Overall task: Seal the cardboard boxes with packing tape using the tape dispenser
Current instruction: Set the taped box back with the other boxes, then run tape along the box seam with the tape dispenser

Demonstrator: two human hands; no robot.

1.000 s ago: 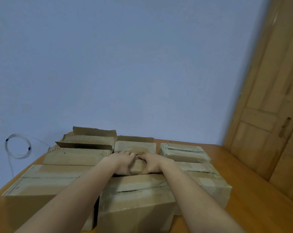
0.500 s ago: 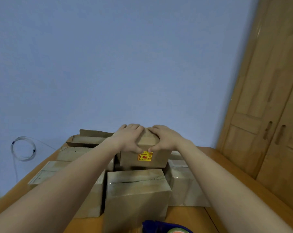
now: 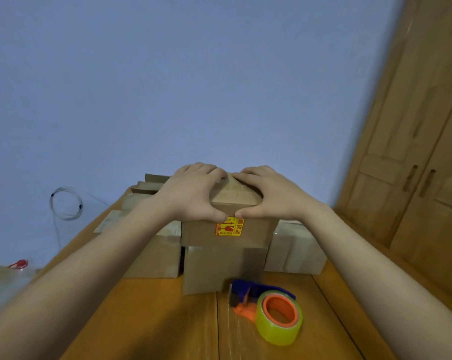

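The left hand (image 3: 193, 194) and right hand (image 3: 270, 197) both clamp a small cardboard box (image 3: 253, 239), fingers curled over its top and thumbs on the near face above a yellow sticker (image 3: 228, 229). It is right over the front box (image 3: 214, 268) on the wooden table (image 3: 147, 320). The tape dispenser (image 3: 269, 306) lies just in front, untouched.

A single head-worn camera looked forward and slightly down across the table (image 3: 141, 320), close to the boxes (image 3: 211, 268), facing the wall (image 3: 193, 87).
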